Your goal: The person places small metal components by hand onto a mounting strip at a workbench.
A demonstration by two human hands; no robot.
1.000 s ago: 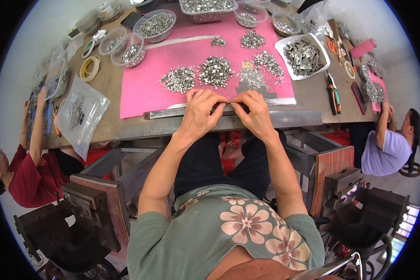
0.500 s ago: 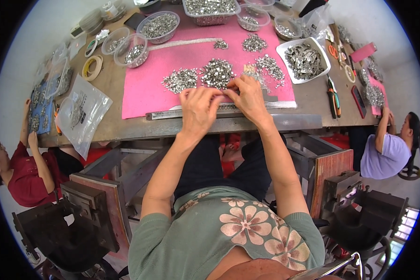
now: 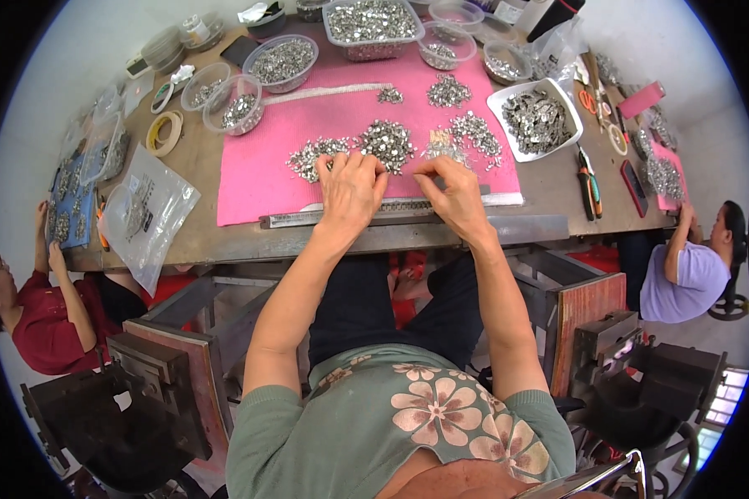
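Note:
My left hand [image 3: 351, 190] is over the near edge of two heaps of small silver metal pieces, the left heap [image 3: 310, 156] and the middle heap [image 3: 387, 141]. Its fingers are bent and drawn together; anything they hold is hidden. To the right, my right hand [image 3: 456, 198] has thumb and forefinger pinched, just short of a small patch of thin pale pins [image 3: 445, 148]. What lies in that pinch is too small to make out. Between and below both hands runs a slotted metal strip [image 3: 401, 209] along the front of the pink mat [image 3: 254, 179].
Clear tubs of silver pieces [image 3: 283, 62] stand along the back. A white square dish [image 3: 508, 100] of flat metal parts sits right, beside pliers [image 3: 589, 183] and a phone [image 3: 634, 185]. Left are a tape roll [image 3: 165, 133] and plastic bag [image 3: 171, 187]. People work at both sides.
My hands, close together over the strip before, are now apart. The left hand has shifted slightly toward the heaps; the right has drawn a little right and nearer me.

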